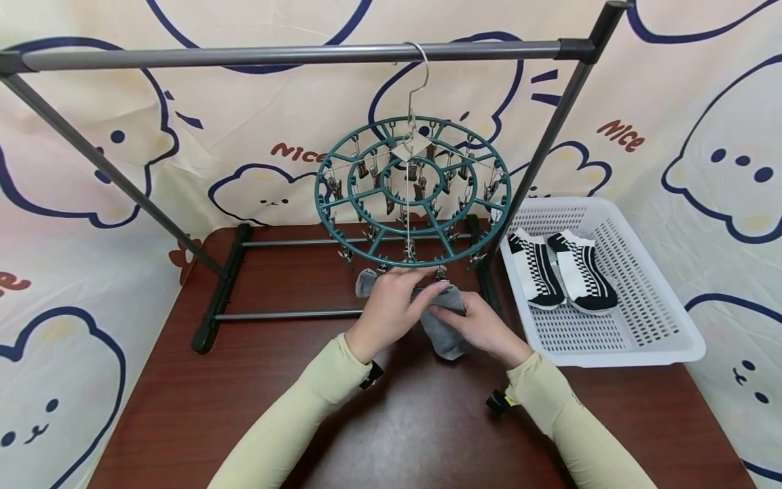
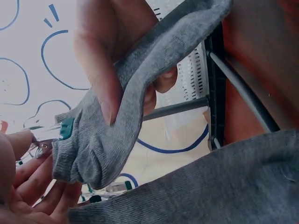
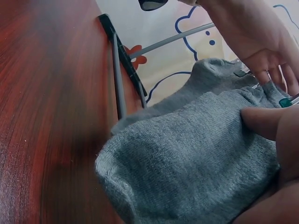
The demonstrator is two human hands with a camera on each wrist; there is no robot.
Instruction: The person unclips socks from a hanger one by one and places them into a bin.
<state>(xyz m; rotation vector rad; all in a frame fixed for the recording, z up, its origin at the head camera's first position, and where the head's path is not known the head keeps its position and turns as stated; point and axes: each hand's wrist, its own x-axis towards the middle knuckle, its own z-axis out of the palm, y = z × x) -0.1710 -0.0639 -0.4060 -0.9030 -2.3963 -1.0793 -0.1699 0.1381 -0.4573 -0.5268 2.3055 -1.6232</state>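
Below the teal clip hanger (image 1: 413, 192) hooked on the grey rack bar (image 1: 293, 55), a person's two hands work a grey sock (image 1: 444, 324) over the dark wooden desk (image 1: 391, 421). The right hand (image 1: 482, 328) grips the sock's body, thumb pressed onto the knit, while the left hand (image 1: 391, 307) reaches up at the hanger's near rim, its fingers (image 2: 35, 175) loosely spread by a metal clip (image 2: 44, 147) close to the sock's cuff. A second grey sock (image 1: 365, 282) already hangs from the rim just left of the hands. To the hanger's right, a white basket (image 1: 635, 339) holds two black-and-white checked socks (image 1: 562, 272), unhung. By this view, one sock is up, one is being clipped, and two remain.
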